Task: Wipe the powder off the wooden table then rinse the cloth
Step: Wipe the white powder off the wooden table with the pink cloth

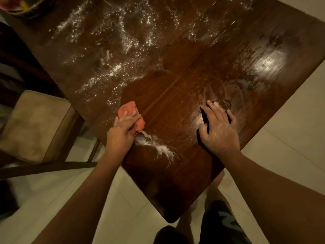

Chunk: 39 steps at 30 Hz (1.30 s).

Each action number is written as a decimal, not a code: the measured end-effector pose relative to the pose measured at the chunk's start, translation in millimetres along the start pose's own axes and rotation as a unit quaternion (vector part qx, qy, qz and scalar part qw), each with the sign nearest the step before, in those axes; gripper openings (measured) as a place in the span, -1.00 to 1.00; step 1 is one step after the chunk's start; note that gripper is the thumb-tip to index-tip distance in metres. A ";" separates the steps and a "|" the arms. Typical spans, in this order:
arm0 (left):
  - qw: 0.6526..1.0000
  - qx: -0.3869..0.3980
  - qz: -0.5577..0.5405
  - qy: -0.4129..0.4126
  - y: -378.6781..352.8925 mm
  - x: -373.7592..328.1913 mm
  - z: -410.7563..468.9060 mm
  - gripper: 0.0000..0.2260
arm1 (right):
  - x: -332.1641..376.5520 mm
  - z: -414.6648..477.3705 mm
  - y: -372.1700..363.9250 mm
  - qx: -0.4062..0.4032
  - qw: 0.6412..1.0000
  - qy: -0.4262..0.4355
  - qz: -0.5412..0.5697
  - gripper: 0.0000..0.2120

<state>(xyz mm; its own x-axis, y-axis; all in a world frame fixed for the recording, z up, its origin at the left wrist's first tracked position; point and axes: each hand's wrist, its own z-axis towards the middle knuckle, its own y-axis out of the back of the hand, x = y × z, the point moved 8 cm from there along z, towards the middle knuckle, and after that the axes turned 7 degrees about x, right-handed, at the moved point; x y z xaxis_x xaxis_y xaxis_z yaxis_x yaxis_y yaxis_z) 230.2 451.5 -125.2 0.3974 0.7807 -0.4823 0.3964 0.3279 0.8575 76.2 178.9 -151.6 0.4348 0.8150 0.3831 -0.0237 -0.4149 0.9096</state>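
Left hand (123, 128) is gripping the orange cloth (131, 114), fingers curled over its top and pressing it flat on the wooden table (175, 95); the cloth is sticking out beyond the fingertips, right at the near-left table edge. Right hand (219, 128) is lying palm-down on the wood, fingers spread and holding nothing, dusted white; it looks to be bracing the body.

Powder (114, 67) is lying thick in the field beyond the left fingertips, running far up the table toward the basket (26, 6) at the top corner. A swept pile (156, 146) is sitting just behind the heel of the left hand. A smeared, wet-looking film is spreading beyond the right fingertips. The strip between the two hands is reading clean.

Judgement: wiping is roughly a third done; rinsing is not yet started.

Notes for doing this stroke well:
- Keep the cloth flat and wide under the fingers, not bunched, so that it is collecting rather than ploughing.
- Pull strokes from beyond the fingertips back toward the existing pile, overlapping each pass.
- Avoid pushing off the left edge: the cushioned chair (35, 125) is sitting directly beside that hand.
- Refold to a clean face once loaded.
- Lift the right palm afterwards; it is likely leaving a print in the film.
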 end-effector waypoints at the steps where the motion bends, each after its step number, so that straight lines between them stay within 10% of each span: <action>1: 1.000 -0.007 -0.002 0.022 -5.6 1.9 -14.9 -0.48 | 0.5 -0.2 0.3 -0.001 1.000 0.001 0.003 -0.44; 8: 0.988 0.054 0.063 -0.128 -55.2 -13.0 -85.0 -0.25 | 4.3 -1.4 3.3 -0.007 1.000 0.004 0.006 -0.44; 15: 0.984 -0.062 -0.012 0.169 -12.3 -13.0 -11.2 -0.56 | 4.9 -1.7 4.5 -0.010 1.000 0.002 0.003 -0.45; 22: 0.961 0.183 0.006 -0.209 -74.8 -67.3 -68.1 -0.57 | 6.1 -1.0 4.7 -0.011 1.000 0.004 0.002 -0.44; 27: 0.996 -0.023 -0.069 0.042 -17.6 19.8 -74.1 -0.64 | 5.7 -0.9 2.5 -0.005 1.000 0.007 -0.016 -0.44; 31: 0.949 -0.128 -0.079 0.278 -24.8 -0.3 -103.2 -0.64 | 8.4 -3.2 -0.7 0.007 0.998 0.023 -0.052 -0.42; 39: 0.992 0.046 0.003 0.116 -100.9 -89.6 -143.7 -0.41 | 14.3 -3.2 -2.8 0.023 0.993 0.054 -0.104 -0.34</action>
<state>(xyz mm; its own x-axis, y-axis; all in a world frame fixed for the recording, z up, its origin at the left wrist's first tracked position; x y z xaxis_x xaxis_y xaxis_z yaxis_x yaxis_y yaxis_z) 35.7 424.9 -142.7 0.2024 0.8875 -0.4140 0.4732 0.2815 0.8348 79.6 193.0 -148.2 0.3271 0.9225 0.2051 0.0990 -0.2493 0.9634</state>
